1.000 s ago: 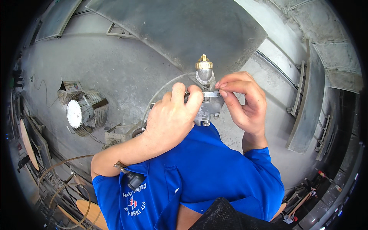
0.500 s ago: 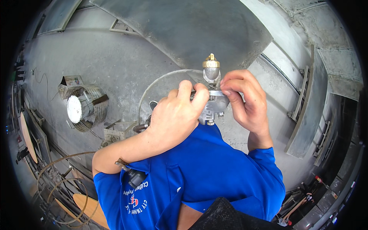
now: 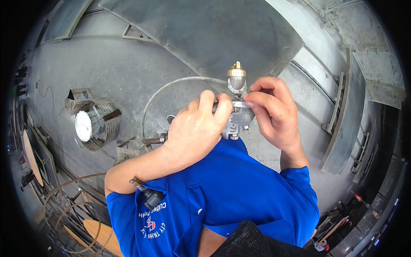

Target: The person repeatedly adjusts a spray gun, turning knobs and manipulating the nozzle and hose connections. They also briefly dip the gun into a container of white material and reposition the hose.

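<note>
A grey metal spray gun (image 3: 237,118) with a brass nozzle cap (image 3: 236,70) points away from me in front of my chest. My left hand (image 3: 199,118) is closed round its handle, with index and middle fingers bent over the flat silvery trigger (image 3: 240,104). At the trigger's right end my right hand (image 3: 276,109) holds thumb and fingertips pinched against the gun's body. Whatever small part lies between those fingertips is hidden. From below my left hand an air hose (image 3: 150,96) leaves the handle and loops out behind the gun.
Beyond the gun lies a large dark grey panel (image 3: 222,34). On the floor to the left stand a paper-wrapped drum with a white lid (image 3: 83,126) and a small box (image 3: 128,147). A dark small tool (image 3: 150,197) sticks out of my shirt pocket. Another panel (image 3: 342,124) stands at right.
The hose loop has swung outward to the left. My right hand's fingertips have shifted slightly down along the gun. The left hand keeps its grip.
</note>
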Motion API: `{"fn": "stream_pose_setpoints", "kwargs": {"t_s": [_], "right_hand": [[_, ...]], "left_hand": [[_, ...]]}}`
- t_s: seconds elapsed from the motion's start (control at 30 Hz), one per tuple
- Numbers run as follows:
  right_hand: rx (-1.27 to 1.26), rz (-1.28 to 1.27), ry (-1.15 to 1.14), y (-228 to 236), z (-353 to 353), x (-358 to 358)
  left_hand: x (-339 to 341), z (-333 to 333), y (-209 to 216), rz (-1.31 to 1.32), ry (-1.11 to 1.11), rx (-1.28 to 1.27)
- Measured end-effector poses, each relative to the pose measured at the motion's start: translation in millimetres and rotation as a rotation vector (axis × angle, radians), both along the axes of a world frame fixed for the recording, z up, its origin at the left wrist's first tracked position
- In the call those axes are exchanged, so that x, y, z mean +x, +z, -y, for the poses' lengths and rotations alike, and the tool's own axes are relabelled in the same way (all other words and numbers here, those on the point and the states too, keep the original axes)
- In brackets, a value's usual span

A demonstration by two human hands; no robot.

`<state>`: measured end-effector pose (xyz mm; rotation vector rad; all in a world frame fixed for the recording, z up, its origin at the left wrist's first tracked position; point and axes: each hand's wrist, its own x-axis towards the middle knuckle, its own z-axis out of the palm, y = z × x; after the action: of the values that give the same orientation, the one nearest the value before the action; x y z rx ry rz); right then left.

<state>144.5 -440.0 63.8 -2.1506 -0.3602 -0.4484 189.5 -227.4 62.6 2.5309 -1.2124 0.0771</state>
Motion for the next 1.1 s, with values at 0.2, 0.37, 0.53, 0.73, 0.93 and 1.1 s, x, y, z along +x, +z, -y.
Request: {"fn": "stream_pose_setpoints", "kwargs": {"t_s": [0.2, 0.37, 0.53, 0.73, 0.93, 1.1], "right_hand": [[0.241, -0.213, -0.053, 1, 2, -1], [0.293, -0.271, 0.004, -4, -1, 6], [0.073, -0.149, 0.043, -2, 4, 10], [-0.036, -0.037, 0.082, -3, 3, 15], [-0.308, 0.061, 0.126, 1, 1, 18], [-0.451, 0.020, 0.166, 8, -2, 22]], "left_hand": [[4, -1, -2, 0.003, -0.017, -0.046], [9, -7, -8, 0.006, -0.026, -0.016], [11, -8, -9, 0.042, -0.032, -0.002], [16, -8, -9, 0.053, -0.033, -0.012], [18, -10, -12, 0.095, -0.030, 0.018], [21, -10, -15, 0.183, -0.025, 0.082]]}}
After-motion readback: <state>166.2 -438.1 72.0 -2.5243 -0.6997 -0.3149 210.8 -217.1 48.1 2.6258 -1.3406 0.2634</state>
